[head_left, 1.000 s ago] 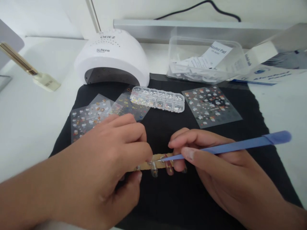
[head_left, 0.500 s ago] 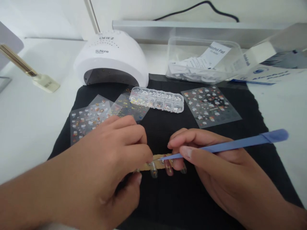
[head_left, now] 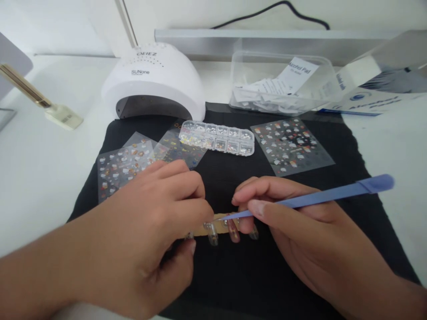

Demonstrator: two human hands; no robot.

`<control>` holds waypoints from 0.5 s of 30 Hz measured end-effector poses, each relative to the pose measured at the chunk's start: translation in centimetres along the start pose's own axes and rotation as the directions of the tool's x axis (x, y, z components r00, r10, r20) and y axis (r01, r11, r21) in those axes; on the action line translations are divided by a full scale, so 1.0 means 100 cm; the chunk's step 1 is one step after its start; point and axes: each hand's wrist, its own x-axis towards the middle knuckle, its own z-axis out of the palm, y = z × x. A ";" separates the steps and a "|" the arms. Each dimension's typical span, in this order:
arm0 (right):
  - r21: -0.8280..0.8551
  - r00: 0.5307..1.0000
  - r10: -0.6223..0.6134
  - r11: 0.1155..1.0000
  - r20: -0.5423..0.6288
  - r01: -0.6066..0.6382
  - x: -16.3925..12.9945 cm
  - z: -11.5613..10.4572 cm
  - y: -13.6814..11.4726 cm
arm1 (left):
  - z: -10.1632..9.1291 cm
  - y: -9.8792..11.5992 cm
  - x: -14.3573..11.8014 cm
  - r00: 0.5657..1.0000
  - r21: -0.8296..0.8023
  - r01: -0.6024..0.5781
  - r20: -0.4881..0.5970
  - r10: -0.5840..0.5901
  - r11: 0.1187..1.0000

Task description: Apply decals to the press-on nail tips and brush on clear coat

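A tan strip with several clear false nails stuck along it lies on the black cloth. My left hand pinches the strip's left part between thumb and fingers and covers that end. My right hand grips a long blue pen-like tool in pencil fashion. The tool's fine tip rests on the strip near the middle nails, right next to my left fingertips. Part of the strip is hidden under my right fingers.
At the back stand a white dome nail lamp and a clear tub of alcohol pads. A clear compartment box of gems and sticker sheets lie on the cloth. A gold-handled tool rests far left.
The view has shifted slightly. The blue tool's rear end has dropped a little and drifted left. Both hands keep their hold over the nail strip.
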 end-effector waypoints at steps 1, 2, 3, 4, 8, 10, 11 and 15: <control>0.002 1.000 0.003 1.000 -0.002 -0.003 0.000 0.000 0.000 | 0.000 0.000 0.000 1.000 -0.002 -0.001 -0.003 0.001 1.000; 0.004 1.000 0.005 1.000 -0.001 -0.005 0.000 0.000 0.000 | 0.000 0.000 -0.001 1.000 -0.003 0.004 -0.001 -0.004 1.000; 0.004 1.000 0.006 1.000 -0.001 -0.006 0.000 0.000 0.000 | 0.000 0.000 -0.001 1.000 -0.004 0.010 0.002 -0.010 1.000; 0.005 1.000 0.007 1.000 0.000 -0.007 0.000 0.001 0.000 | 0.000 0.000 -0.001 1.000 -0.004 0.015 0.006 -0.015 1.000; 0.001 1.000 0.008 1.000 0.003 -0.008 0.001 0.001 -0.001 | 0.001 0.000 -0.002 1.000 0.004 0.020 0.013 -0.020 1.000; -0.008 1.000 0.019 1.000 -0.001 -0.020 0.002 0.001 -0.001 | 0.001 -0.001 -0.002 1.000 0.005 0.017 0.009 -0.017 1.000; -0.014 1.000 0.025 1.000 -0.003 -0.025 0.002 0.001 -0.001 | 0.001 -0.001 -0.002 1.000 0.007 0.015 0.005 -0.015 1.000; -0.027 1.000 0.024 0.999 0.008 -0.023 0.001 -0.001 0.000 | 0.001 -0.002 -0.002 1.000 0.026 -0.009 -0.002 0.009 1.000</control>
